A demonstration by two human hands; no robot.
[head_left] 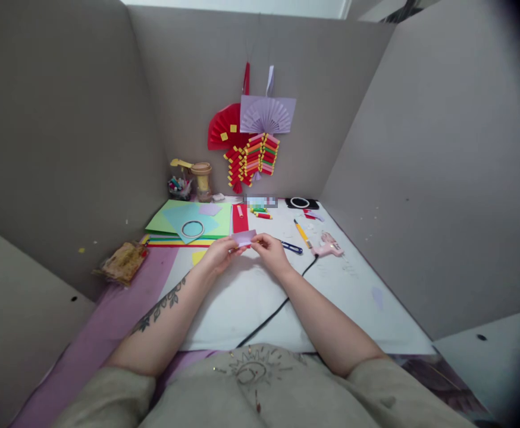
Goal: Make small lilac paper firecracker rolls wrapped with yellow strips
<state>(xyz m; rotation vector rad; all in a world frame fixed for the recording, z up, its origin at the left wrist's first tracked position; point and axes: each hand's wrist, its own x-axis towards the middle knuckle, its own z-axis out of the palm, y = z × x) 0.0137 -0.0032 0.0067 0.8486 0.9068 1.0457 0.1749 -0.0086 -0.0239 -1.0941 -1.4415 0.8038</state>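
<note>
A small piece of light purple paper is held up between both hands over the white tabletop. My left hand grips its left end, fingers closed. On the other end, the fingertips of my right hand pinch the paper. A strip of red paper lies just behind it, with a small pink paper roll on top. Right of my right hand lies a dark blue cutter. Several small red, yellow and green paper rolls rest beyond the hands.
Green and blue paper sheets with a roll of tape lie left. A yellow craft knife and a pink glue gun with a black cord are right. Paper fans hang on the grey back panel. A phone lies behind.
</note>
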